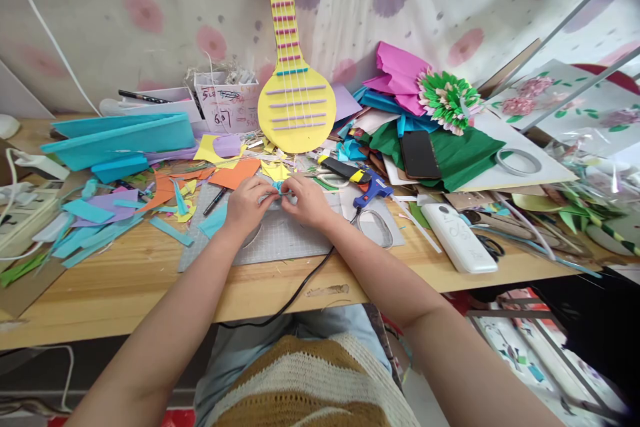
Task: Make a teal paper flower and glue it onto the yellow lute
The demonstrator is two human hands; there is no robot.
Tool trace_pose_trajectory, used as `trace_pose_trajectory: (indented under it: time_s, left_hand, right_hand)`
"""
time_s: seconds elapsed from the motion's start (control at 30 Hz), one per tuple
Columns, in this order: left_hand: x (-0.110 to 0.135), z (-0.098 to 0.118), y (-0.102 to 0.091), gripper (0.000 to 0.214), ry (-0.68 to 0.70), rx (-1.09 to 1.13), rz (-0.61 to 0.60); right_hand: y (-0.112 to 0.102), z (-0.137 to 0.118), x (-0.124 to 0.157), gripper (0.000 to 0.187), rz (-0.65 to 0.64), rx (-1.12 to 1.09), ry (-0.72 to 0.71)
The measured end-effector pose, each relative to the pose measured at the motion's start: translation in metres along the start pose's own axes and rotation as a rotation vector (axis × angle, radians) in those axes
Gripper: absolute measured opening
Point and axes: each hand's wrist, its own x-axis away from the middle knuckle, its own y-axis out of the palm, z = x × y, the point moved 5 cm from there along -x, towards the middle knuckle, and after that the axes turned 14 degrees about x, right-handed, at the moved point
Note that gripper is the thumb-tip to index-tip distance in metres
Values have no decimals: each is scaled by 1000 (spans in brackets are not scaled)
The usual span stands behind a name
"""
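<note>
While, in the head view, the left hand point(249, 203) and right hand point(306, 201) pinch a small blue piece point(277, 185) between them above the gray mat point(310, 239), that piece looks unfinished; the yellow lute point(297, 99) behind, already strung, appears complete.

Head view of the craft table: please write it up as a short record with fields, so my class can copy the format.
Surface: wooden table with a grey gridded mat
Left hand: fingertips pinching a small blue piece
Right hand: fingertips at the same piece, from the other side
Tool nearest the right hand: yellow-and-black cutter, with a blue glue gun beside it
Behind the hands: yellow stringed-instrument model, upright
Left of the mat: blue strips among other scraps
Phone: partly over dark green paper
</note>
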Motion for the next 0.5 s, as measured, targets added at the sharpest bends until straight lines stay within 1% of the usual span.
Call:
trace_pose_trajectory:
  time_s: [0.13,0.23,0.37,0.5]
  left_hand:
    - [0,1,-1,10,47,-13,7]
    - [0,1,-3,11,75,-7,19]
    - [0,-1,-3,12,49,3,0]
    - [0,-1,-4,12,38,12,-12]
  right_hand:
    - [1,-1,0,11,-8,-23,-20]
    - [1,0,0,10,2,-48,-29]
    - [1,1,1,10,1,-81,-27]
    - [0,0,2,9,-12,-123,-61]
